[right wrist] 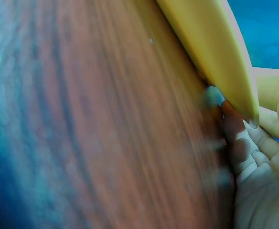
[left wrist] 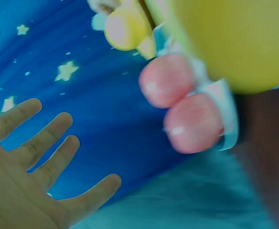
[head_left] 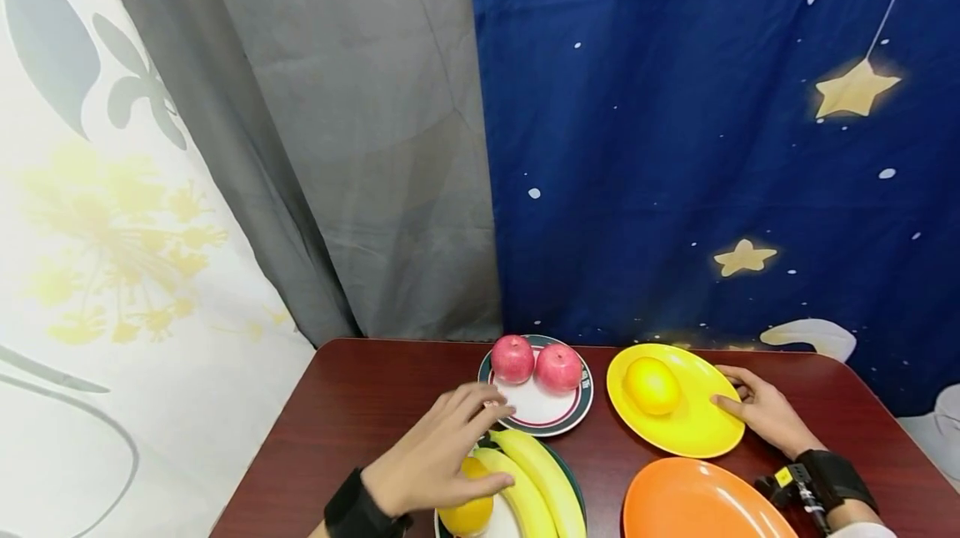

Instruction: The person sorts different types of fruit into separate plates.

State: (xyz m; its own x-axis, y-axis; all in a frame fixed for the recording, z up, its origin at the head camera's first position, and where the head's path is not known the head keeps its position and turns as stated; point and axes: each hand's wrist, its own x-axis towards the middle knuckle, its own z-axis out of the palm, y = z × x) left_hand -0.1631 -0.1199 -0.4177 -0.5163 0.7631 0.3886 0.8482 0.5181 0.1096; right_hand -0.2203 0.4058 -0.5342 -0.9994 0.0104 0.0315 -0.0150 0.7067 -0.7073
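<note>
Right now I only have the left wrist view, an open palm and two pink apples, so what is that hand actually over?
Observer: The left hand hovers over a yellow-orange fruit beside the bananas on the nearest plate.
Operator: Is it gripping that fruit?
Observer: Not plainly; the fingers look spread and relaxed, the thumb alongside it.
Operator: Where's the other hand?
Observer: The right hand is at the far edge of the yellow plate, fingers on its rim.
Operator: Anything on that plate?
Observer: One round yellow fruit. An orange plate lies nearer, with nothing showing on its visible part.
</note>
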